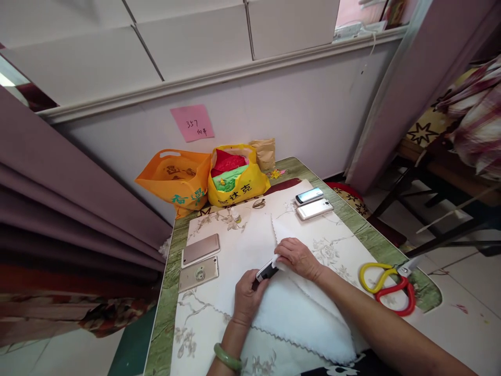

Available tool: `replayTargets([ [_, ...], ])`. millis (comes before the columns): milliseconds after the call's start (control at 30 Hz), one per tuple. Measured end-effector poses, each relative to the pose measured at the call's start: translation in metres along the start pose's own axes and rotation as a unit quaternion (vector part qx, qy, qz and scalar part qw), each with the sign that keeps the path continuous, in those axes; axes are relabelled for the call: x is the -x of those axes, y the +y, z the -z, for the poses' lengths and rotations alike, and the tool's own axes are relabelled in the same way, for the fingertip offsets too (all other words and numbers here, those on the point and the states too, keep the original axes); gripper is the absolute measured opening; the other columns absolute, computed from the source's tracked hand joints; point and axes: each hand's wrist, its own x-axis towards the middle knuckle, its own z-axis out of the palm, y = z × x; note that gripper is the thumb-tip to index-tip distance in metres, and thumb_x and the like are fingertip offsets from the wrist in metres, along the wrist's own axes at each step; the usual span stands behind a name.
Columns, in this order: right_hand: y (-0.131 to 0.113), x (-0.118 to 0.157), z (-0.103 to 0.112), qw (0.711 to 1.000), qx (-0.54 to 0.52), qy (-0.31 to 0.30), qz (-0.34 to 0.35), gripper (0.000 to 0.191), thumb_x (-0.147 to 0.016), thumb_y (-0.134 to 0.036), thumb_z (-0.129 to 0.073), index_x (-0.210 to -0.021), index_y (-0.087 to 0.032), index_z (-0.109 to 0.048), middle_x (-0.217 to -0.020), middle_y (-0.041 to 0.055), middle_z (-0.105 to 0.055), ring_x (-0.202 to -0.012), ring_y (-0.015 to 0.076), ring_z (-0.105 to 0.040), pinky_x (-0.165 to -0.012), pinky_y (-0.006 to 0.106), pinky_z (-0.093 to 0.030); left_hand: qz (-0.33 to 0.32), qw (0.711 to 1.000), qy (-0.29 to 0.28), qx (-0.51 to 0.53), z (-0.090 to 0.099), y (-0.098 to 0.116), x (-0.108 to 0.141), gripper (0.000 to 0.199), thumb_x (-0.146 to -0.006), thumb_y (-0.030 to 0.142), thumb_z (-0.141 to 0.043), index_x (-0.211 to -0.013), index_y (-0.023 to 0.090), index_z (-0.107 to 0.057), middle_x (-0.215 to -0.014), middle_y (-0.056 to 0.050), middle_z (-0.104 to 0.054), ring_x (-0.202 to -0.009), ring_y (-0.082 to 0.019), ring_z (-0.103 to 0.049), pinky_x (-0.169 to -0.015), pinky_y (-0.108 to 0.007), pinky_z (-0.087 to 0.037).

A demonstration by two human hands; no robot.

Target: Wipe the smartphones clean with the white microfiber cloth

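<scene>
My left hand [248, 298], with a green bangle on the wrist, grips a dark-faced mobile phone [267, 271] over the middle of the table. My right hand [296, 257] pinches part of a white cloth [301, 321] and presses it against the phone's upper end. The cloth has zigzag-cut edges and spreads flat under both hands toward my lap. Part of the phone is hidden by my fingers and the cloth.
Two phones lie at the left, a pinkish one [201, 250] and a gold one [199, 274]. A blue-screened phone [309, 196] and a white phone [315, 209] sit back right. Scissors [389, 284] rest right. An orange bag [176, 177] and yellow bag [238, 190] stand behind.
</scene>
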Motion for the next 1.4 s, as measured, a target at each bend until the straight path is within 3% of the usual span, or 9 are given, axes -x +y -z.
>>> replayTargets([
  [167, 0.010, 0.012, -0.003, 0.985, -0.120, 0.015, -0.123, 0.028, -0.098, -0.036, -0.039, -0.118, -0.025, -0.054, -0.103, 0.0058, -0.063, -0.089, 0.0177, -0.060, -0.079, 0.030, -0.048, 0.030, 1.000, 0.000, 0.005, 0.000, 0.003, -0.001, 0.018, -0.082, 0.038, -0.060, -0.083, 0.020, -0.061, -0.071, 0.001, -0.058, -0.066, -0.014, -0.054, -0.062, -0.024, -0.045],
  [300, 0.013, 0.017, -0.002, 0.968, -0.146, -0.001, -0.204, 0.037, -0.095, -0.040, -0.043, -0.127, -0.022, -0.045, -0.083, 0.0005, -0.063, -0.072, 0.0178, -0.060, -0.070, 0.029, -0.047, 0.043, 0.999, 0.002, 0.007, 0.000, 0.005, 0.000, 0.018, -0.081, 0.037, -0.060, -0.083, 0.019, -0.060, -0.072, 0.001, -0.058, -0.066, -0.013, -0.054, -0.062, -0.023, -0.044],
  [500, 0.010, 0.019, -0.002, 0.963, -0.181, 0.008, -0.199, 0.022, -0.094, -0.041, -0.043, -0.104, -0.023, -0.053, -0.074, -0.0035, -0.058, -0.066, 0.0151, -0.056, -0.065, 0.025, -0.044, 0.067, 0.995, -0.067, 0.043, 0.013, 0.025, -0.018, 0.020, -0.078, 0.038, -0.063, -0.086, 0.019, -0.061, -0.069, 0.002, -0.059, -0.060, -0.013, -0.052, -0.058, -0.023, -0.042],
  [733, 0.000, 0.007, 0.017, 0.962, -0.190, 0.047, -0.191, 0.021, -0.094, -0.040, -0.043, -0.099, -0.023, -0.054, -0.074, -0.0026, -0.059, -0.065, 0.0152, -0.056, -0.064, 0.025, -0.045, 0.016, 0.990, -0.112, -0.081, 0.011, 0.074, -0.059, 0.017, -0.075, 0.025, -0.060, -0.092, 0.022, -0.062, -0.087, -0.005, -0.067, -0.078, -0.023, -0.060, -0.067, -0.031, -0.044],
  [900, -0.013, -0.013, 0.034, 0.964, -0.199, 0.055, -0.168, 0.018, -0.094, -0.038, -0.045, -0.097, -0.024, -0.055, -0.079, -0.0009, -0.061, -0.070, 0.0158, -0.059, -0.068, 0.025, -0.046, 0.018, 0.993, -0.095, 0.062, -0.001, 0.079, -0.070, 0.015, -0.083, 0.026, -0.051, -0.087, 0.020, -0.064, -0.079, -0.004, -0.067, -0.071, -0.019, -0.059, -0.065, -0.028, -0.044],
  [1000, -0.023, -0.019, 0.028, 0.961, -0.209, 0.064, -0.169, 0.019, -0.093, -0.038, -0.046, -0.100, -0.024, -0.055, -0.080, -0.0008, -0.062, -0.070, 0.0157, -0.058, -0.066, 0.025, -0.046, 0.052, 0.982, -0.059, 0.171, 0.000, 0.067, -0.060, 0.021, -0.087, 0.031, -0.048, -0.085, 0.018, -0.066, -0.075, -0.002, -0.065, -0.070, -0.017, -0.057, -0.067, -0.026, -0.045],
  [1133, -0.037, -0.023, 0.004, 0.952, -0.240, 0.068, -0.180, 0.022, -0.094, -0.040, -0.044, -0.098, -0.023, -0.055, -0.072, -0.0023, -0.060, -0.063, 0.0147, -0.055, -0.060, 0.024, -0.043, 0.114, 0.956, 0.041, 0.269, 0.005, 0.049, -0.036, 0.025, -0.087, 0.038, -0.052, -0.090, 0.017, -0.065, -0.078, -0.001, -0.064, -0.074, -0.016, -0.056, -0.069, -0.026, -0.046],
  [1267, -0.053, -0.022, -0.023, 0.937, -0.274, 0.082, -0.201, 0.024, -0.095, -0.042, -0.041, -0.085, -0.023, -0.051, -0.063, -0.0046, -0.051, -0.055, 0.0135, -0.050, -0.053, 0.023, -0.040, 0.144, 0.938, 0.104, 0.297, 0.002, 0.037, -0.015, 0.027, -0.085, 0.043, -0.056, -0.090, 0.018, -0.066, -0.080, -0.002, -0.065, -0.076, -0.017, -0.058, -0.071, -0.027, -0.049],
  [1400, -0.067, -0.017, -0.039, 0.933, -0.294, 0.085, -0.189, 0.026, -0.096, -0.041, -0.037, -0.083, -0.022, -0.051, -0.068, -0.0022, -0.054, -0.061, 0.0152, -0.053, -0.058, 0.025, -0.044, 0.181, 0.919, 0.191, 0.292, -0.008, 0.029, -0.001, 0.035, -0.081, 0.050, -0.058, -0.095, 0.019, -0.068, -0.090, -0.005, -0.071, -0.086, -0.021, -0.064, -0.080, -0.032, -0.052],
])
